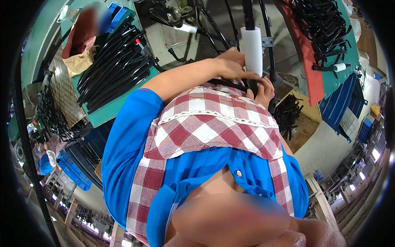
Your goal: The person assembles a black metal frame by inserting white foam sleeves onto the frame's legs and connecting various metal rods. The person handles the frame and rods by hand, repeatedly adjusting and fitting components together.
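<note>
While both hands meet at its foot, the white sleeve (252, 53) stands around a black rod (248, 16), up toward one o'clock in the view. Left hand (233, 64), at eight o'clock from the sleeve: one digit stretches across the lower end, the rest bunch together, partly hidden. Right hand (263, 91), between five and six: fingers curl beside a dark part, and whether they pinch it, I can't tell. Danger here: a crooked push could skew or jam the sleeve, and a slip could send knuckles into the black pole (268, 22). That pole and its metal bracket (267, 42), at two, crowd the right side. Farther out, black rods (115, 68) cover a green table (98, 118) at nine; a cardboard box (309, 125) sits at five.
</note>
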